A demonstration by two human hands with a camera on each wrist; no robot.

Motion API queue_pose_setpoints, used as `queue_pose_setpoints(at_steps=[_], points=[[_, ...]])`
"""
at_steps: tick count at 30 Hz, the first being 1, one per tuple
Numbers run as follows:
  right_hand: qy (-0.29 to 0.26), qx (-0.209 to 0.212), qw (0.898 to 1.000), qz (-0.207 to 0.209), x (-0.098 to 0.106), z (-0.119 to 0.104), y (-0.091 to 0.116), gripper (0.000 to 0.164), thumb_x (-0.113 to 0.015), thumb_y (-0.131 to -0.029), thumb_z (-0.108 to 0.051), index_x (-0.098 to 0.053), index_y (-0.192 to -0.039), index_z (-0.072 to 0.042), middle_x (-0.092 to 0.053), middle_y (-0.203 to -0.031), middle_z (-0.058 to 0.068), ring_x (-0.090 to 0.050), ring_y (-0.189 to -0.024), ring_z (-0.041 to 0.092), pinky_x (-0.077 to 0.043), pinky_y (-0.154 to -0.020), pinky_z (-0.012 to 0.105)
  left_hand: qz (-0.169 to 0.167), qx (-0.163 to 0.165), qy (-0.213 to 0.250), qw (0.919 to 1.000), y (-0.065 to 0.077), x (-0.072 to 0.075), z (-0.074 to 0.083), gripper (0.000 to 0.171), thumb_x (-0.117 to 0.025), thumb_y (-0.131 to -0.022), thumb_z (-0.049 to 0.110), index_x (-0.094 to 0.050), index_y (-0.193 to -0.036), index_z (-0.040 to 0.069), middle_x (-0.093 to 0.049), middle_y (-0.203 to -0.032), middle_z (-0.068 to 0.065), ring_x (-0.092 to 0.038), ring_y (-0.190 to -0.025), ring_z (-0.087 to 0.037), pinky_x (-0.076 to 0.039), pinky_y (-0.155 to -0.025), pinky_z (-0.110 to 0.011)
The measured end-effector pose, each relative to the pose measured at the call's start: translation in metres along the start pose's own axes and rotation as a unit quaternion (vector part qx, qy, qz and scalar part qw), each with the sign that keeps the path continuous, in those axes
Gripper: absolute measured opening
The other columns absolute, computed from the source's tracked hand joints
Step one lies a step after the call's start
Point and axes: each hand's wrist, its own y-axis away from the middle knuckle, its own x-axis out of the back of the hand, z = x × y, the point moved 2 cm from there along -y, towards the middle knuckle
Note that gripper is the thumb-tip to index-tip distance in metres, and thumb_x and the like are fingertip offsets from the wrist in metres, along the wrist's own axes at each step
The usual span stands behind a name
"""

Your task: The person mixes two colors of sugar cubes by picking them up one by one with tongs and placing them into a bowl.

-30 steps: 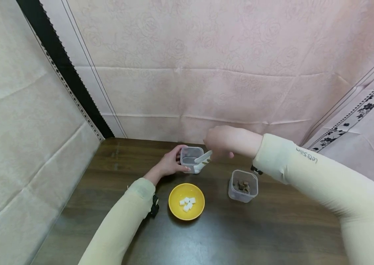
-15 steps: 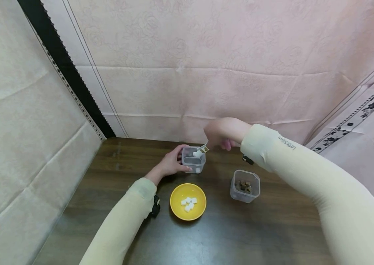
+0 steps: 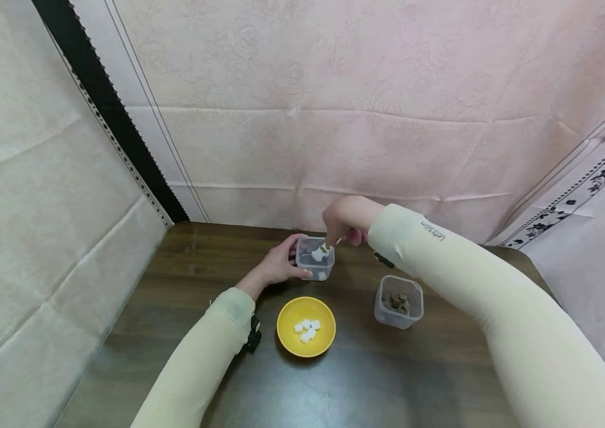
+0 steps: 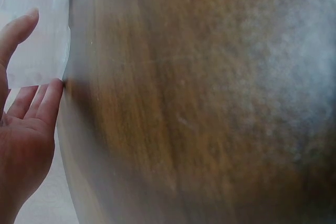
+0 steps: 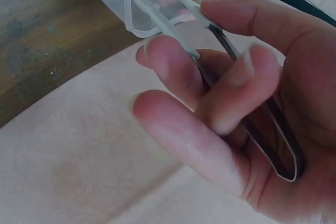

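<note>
My left hand (image 3: 279, 261) grips a clear plastic container (image 3: 306, 274) at the back of the table, thumb on its near side. In the left wrist view, the thumb and fingertips touch the container (image 4: 44, 40). My right hand (image 3: 346, 219) holds small tongs (image 3: 321, 252) with pale tips and gold marks. In the right wrist view, the metal bend of the tongs (image 5: 287, 169) rests against the palm, and the tips reach into the container's mouth, apart from each other. A whitish patch shows low in the container; I cannot tell what it is.
A yellow bowl (image 3: 285, 340) with several white cubes (image 3: 306, 328) stands in front of the container. To the right is a second clear container (image 3: 392, 321) with several brown pieces (image 3: 400, 302). A pale patterned cloth (image 3: 302, 148) hangs behind the table's back edge.
My right hand has moved left, and the tongs have turned and gone down into the container. My left hand keeps its hold on the container.
</note>
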Motion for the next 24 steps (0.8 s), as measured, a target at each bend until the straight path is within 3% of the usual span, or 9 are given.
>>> queue_pose_setpoints(at_steps=[8, 18, 24], points=[[0.025, 0.011, 0.999, -0.025, -0.006, -0.006, -0.016, 0.022, -0.064, -0.096, -0.026, -0.058, -0.078, -0.014, -0.058, -0.066, -0.001, -0.058, -0.058, 0.013, -0.05, -0.057, 0.028, -0.001, -0.008, 0.0, 1.0, 0.0, 0.0, 0.0, 0.089, -0.092, -0.085, 0.009, -0.041, -0.157, 0.017, -0.057, -0.152, -0.016, -0.057, -0.139, -0.031, -0.05, -0.114, -0.045], [-0.012, -0.008, 0.994, -0.104, -0.008, -0.017, -0.021, 0.018, -0.057, -0.1, -0.023, -0.064, -0.095, -0.007, -0.051, -0.066, -0.001, -0.051, -0.053, 0.011, -0.045, -0.05, 0.022, -0.002, -0.012, -0.004, 0.9999, 0.001, 0.0, 0.001, 0.089, -0.092, -0.085, 0.009, -0.04, -0.158, 0.017, -0.057, -0.152, -0.016, -0.058, -0.139, -0.031, -0.05, -0.114, -0.046], [-0.012, -0.027, 0.994, -0.107, -0.007, -0.021, -0.025, 0.021, -0.057, -0.099, -0.023, -0.063, -0.084, -0.009, -0.06, -0.066, 0.0, -0.059, -0.052, 0.012, -0.05, -0.053, 0.024, -0.003, -0.017, -0.008, 0.9998, 0.001, 0.0, 0.001, 0.088, -0.091, -0.086, 0.009, -0.04, -0.158, 0.015, -0.057, -0.152, -0.017, -0.058, -0.139, -0.031, -0.05, -0.115, -0.046]])
